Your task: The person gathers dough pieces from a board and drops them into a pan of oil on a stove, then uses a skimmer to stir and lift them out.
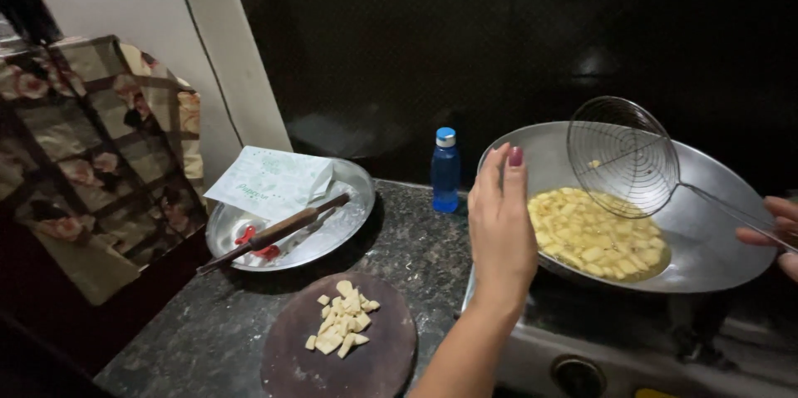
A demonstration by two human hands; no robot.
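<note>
While small pale dough pieces (pixel 597 240) fry in oil, a person's left hand (pixel 501 228) hovers flat and released, fingers straight and together, at the near rim of a wide steel wok (pixel 715 240), gripping nothing; whether it brushes the rim cannot be told. Just beyond its fingertips stands a blue plastic bottle (pixel 445 170) with a lighter blue cap, upright against the dark wall. To that hand's right, the right hand (pixel 777 236), half out of frame, is closed around the thin wire handle of a round mesh skimmer (pixel 622 155). The skimmer's long axis runs from the right hand up and leftward, its basket tilted and raised above the frying pieces, one bit clinging to the mesh. Below and to the left of the left hand, a round dark board (pixel 341 340) carries a small heap of uncooked cut pieces (pixel 341 319). Farther left, a steel plate (pixel 291 219) holds a white paper packet (pixel 270 182) with faint green print, lying flat at the plate's far edge, and a wooden rolling pin (pixel 278 232) laid diagonally. The wok sits on a stove (pixel 632 348) on a speckled dark counter (pixel 208 331).
</note>
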